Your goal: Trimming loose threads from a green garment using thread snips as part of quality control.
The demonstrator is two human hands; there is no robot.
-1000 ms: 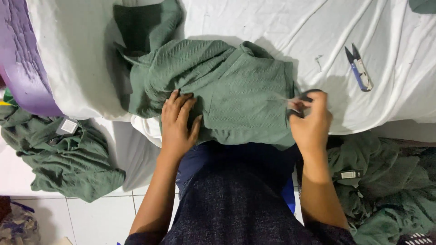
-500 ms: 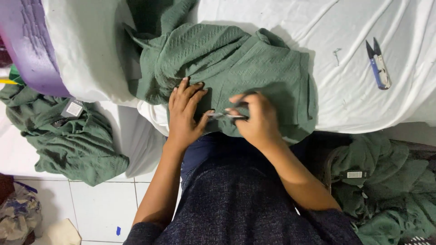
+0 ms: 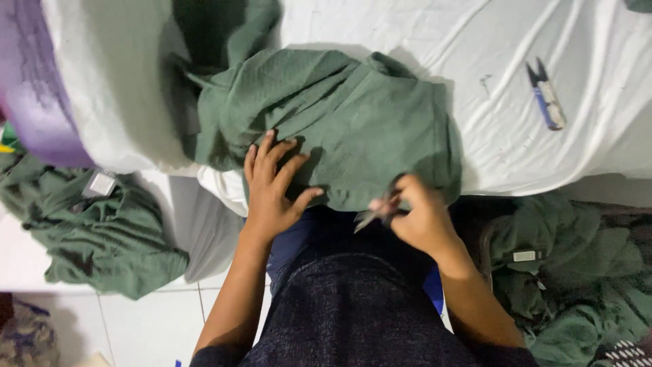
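Observation:
A green textured garment lies bunched on a surface covered with a white sheet. My left hand presses flat on the garment's near edge, fingers spread. My right hand is closed around a small metal thread snip, its blades pointing left at the garment's lower hem. The tool is blurred by motion.
A second thread snip with a blue handle rests on the sheet at the right. Piles of green garments sit on the floor at the left and the right. A purple cloth hangs at the far left.
My right hand has moved along the hem: from the right edge to the middle, then back right and down. The left hand stayed pressed on the cloth.

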